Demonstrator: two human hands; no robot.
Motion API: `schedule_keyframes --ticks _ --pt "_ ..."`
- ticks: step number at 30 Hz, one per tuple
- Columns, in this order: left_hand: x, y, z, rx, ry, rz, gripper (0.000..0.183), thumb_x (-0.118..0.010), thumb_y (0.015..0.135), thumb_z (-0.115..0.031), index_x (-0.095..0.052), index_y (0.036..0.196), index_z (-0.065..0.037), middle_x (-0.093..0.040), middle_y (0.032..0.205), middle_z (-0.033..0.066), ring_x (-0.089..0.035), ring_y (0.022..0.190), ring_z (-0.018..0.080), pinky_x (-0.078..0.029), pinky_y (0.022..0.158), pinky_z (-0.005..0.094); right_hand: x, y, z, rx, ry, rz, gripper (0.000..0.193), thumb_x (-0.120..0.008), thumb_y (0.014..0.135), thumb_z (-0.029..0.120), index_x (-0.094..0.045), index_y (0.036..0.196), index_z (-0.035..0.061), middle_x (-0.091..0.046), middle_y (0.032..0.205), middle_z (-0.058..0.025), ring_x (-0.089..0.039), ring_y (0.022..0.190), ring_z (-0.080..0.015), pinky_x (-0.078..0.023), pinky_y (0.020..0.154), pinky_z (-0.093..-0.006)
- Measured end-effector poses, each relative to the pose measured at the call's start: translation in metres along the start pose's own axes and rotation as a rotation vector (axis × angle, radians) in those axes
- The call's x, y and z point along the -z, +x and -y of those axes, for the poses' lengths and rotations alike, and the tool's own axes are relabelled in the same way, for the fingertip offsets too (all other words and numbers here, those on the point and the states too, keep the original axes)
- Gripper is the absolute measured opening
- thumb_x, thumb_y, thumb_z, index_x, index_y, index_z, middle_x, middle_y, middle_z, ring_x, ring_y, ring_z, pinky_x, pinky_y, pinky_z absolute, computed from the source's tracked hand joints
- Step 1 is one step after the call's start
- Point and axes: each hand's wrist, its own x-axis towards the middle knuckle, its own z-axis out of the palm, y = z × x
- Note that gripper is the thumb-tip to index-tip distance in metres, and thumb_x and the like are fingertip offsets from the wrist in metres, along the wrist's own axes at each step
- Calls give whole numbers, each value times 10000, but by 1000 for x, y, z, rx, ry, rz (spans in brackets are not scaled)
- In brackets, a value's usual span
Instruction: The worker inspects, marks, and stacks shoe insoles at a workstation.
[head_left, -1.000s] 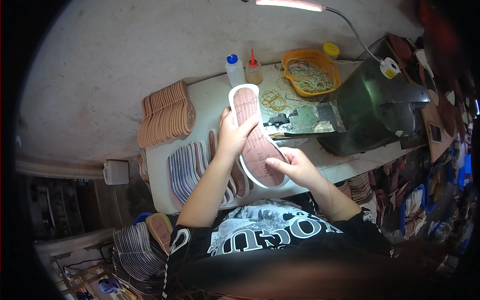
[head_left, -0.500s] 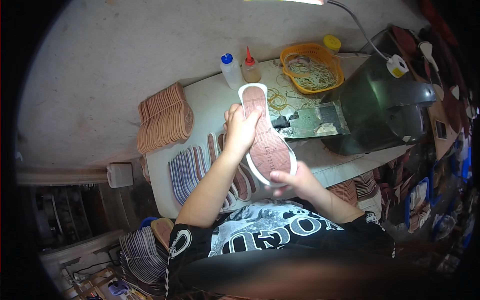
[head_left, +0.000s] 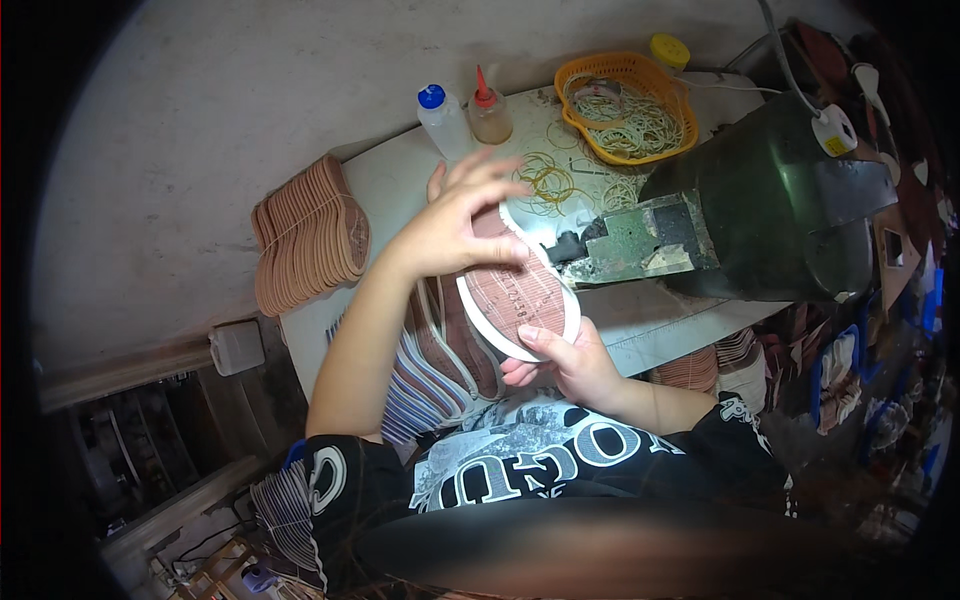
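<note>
A reddish-brown striped insole (head_left: 512, 298) with a white rim is held above the table's near side, tilted. My right hand (head_left: 575, 365) grips its wide near end, thumb on top and fingers underneath. Over its far part is my left hand (head_left: 455, 228), fingers spread and slightly blurred, thumb stretched across the insole's face. That hand covers much of the narrow end. Beneath and to the left, several more insoles (head_left: 425, 375) with blue-grey and brown stripes overlap on the table. To the right of the held insole lies the flat metal arm (head_left: 635, 238) of a green machine (head_left: 765, 220).
A bundled stack of tan insoles (head_left: 308, 238) stands at the table's left. Toward the back are a blue-capped bottle (head_left: 445, 128), a red-tipped bottle (head_left: 490, 122) and an orange basket (head_left: 628, 158) of rubber bands. Loose yellow bands (head_left: 545, 182) lie nearby. A white jug (head_left: 237, 348) stands left of the table.
My left hand has let go of the insole's middle, and its fingers have spread. The insole has come down and left, more tilted, with my right hand still on its near end. The view has shifted slightly.
</note>
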Motion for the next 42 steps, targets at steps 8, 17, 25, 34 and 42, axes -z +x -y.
schedule_keyframes --ticks 8,17,25,34,42 --pt "28 31 2 -93 6 692 430 -740 748 -467 -645 965 -108 -616 902 41 -560 1004 195 -60 1119 550 -5 16 4 129 -26 8 392 -549 968 316 -616 1044 -63 -685 856 -176 -691 725 -205 -567 664 -291" --pt "37 9 -7 17 -41 582 424 -699 816 -422 -611 920 -20 -602 727 97 -572 687 185 -450 605 321 -13 15 14 141 5 -74 414 -521 983 331 -613 1081 -60 -683 916 -167 -701 780 -213 -581 680 -285" --pt "31 -40 -25 269 -25 423 422 -681 838 -433 -616 887 -19 -575 681 59 -528 635 123 -447 582 303 -6 14 15 166 -19 -64 387 -534 975 309 -620 1083 -52 -688 934 -154 -702 769 -208 -587 634 -261" --pt "-20 -82 -52 620 -393 197 421 -642 892 -384 -668 906 35 -655 735 82 -593 629 125 -476 552 274 15 6 13 313 -183 -25 262 -621 923 273 -654 964 16 -672 834 -34 -614 684 -70 -492 579 -207" --pt "-29 -93 -84 744 -694 155 455 -583 937 -386 -664 851 54 -618 605 92 -601 476 166 -510 467 296 32 -24 -15 458 -469 -23 261 -661 898 172 -628 1077 -15 -674 957 -41 -606 846 -70 -490 750 -228"
